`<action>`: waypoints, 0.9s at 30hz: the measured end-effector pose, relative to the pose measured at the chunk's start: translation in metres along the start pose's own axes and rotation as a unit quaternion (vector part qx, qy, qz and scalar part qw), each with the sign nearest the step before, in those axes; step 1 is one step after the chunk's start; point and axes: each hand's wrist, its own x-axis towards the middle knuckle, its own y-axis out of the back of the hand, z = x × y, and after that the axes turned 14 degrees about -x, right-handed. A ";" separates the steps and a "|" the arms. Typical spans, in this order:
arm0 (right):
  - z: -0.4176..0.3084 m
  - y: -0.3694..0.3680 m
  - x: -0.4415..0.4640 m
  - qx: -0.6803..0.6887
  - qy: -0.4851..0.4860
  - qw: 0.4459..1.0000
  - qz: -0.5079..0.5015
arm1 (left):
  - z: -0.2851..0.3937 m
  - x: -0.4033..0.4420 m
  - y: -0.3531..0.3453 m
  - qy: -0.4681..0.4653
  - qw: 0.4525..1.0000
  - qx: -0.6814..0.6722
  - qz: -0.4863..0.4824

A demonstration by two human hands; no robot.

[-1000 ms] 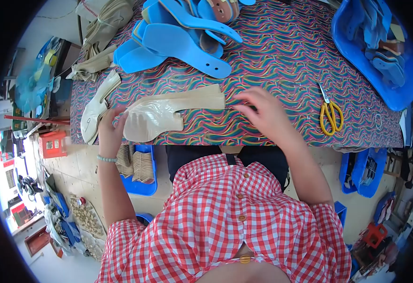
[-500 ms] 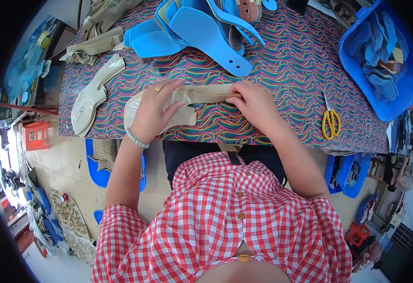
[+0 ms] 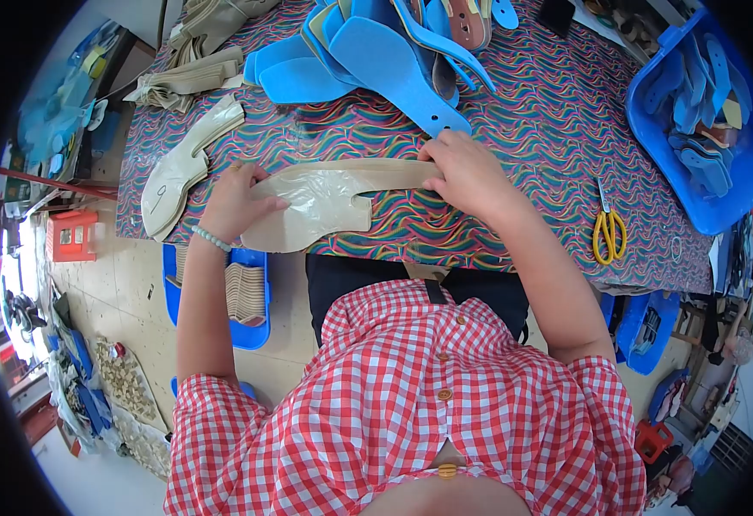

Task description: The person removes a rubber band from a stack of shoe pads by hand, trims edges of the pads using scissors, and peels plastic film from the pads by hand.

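A beige cut shoe-upper piece with a shiny, film-like face lies across the front of the table, its long strap reaching to the right. My left hand grips its wide left end, thumb on top. At the strap's tip, my right hand pinches it between thumb and fingers. Whether this is one layer or several, I cannot tell. To the left lies a stack of similar beige pieces with a mark written on top. Blue insoles are piled beyond my hands, some with small holes.
Yellow-handled scissors lie at the right on the patterned tablecloth. A blue basket with more insoles stands at the right edge. Further beige bundles sit back left. Below the table, a blue bin holds beige pieces.
My left hand has moved left and down to the piece's wide end, uncovering its shiny face. The strap has been spread flatter, with my right hand still at its tip. The view has shifted slightly.
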 end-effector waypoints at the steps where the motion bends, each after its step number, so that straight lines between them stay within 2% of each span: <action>1: 0.000 0.004 -0.001 -0.003 0.008 1.000 -0.001 | -0.008 0.001 -0.003 -0.022 1.000 0.000 -0.003; 5: 0.001 -0.003 -0.006 0.065 0.013 0.998 0.018 | -0.012 -0.004 -0.006 -0.061 0.998 -0.029 -0.007; 8: 0.004 -0.012 -0.007 0.088 0.012 0.996 0.012 | -0.013 -0.007 -0.012 -0.048 0.985 -0.165 -0.015; 11: 0.003 -0.001 -0.007 0.072 0.013 0.997 -0.015 | -0.005 -0.007 -0.006 -0.056 0.988 -0.141 -0.040; 14: 0.001 0.003 -0.009 0.090 -0.024 0.994 -0.050 | -0.006 -0.005 0.000 -0.038 0.992 -0.098 -0.069; 15: 0.002 -0.001 -0.014 0.092 -0.017 0.996 -0.005 | 0.000 -0.005 -0.002 -0.113 0.993 -0.019 -0.009; 17: 0.009 -0.015 -0.034 0.096 -0.008 0.992 0.080 | 0.026 -0.006 -0.018 -0.263 0.950 0.133 0.103; 21: 0.021 -0.030 -0.076 0.076 -0.031 0.981 0.176 | 0.130 -0.005 -0.109 -0.435 0.898 -0.035 0.053; 24: 0.028 -0.037 -0.108 0.090 -0.093 0.969 0.210 | 0.152 0.009 -0.168 -0.451 0.890 -0.068 -0.015; 27: 0.037 -0.052 -0.129 0.135 -0.148 0.951 0.236 | 0.160 0.015 -0.188 -0.463 0.885 -0.040 -0.022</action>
